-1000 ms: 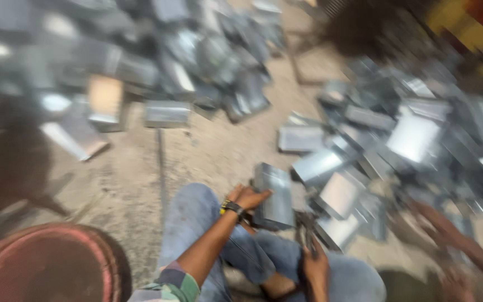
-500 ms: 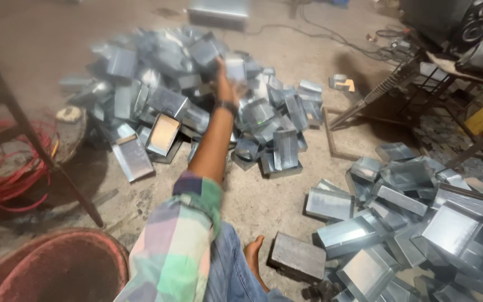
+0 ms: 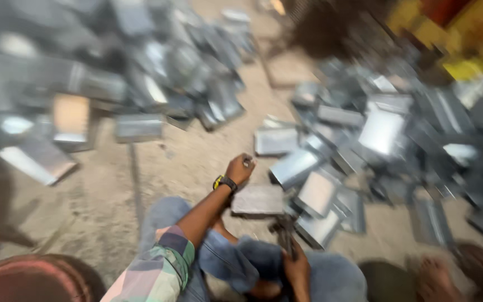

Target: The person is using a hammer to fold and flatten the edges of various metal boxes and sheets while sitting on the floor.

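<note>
- Gripping something small, hard to tell what, left hand fisted above flat grey metal box on lap.
- Right hand closed around dark tool; blurred metal boxes piled on concrete floor.

Silver-grey metal boxes, pastel plaid sleeve, black-and-yellow wristband, blue jeans, beige floor

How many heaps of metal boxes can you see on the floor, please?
2: one heap at upper left, another heap at right beside the left hand. Blur may hide more.
</note>
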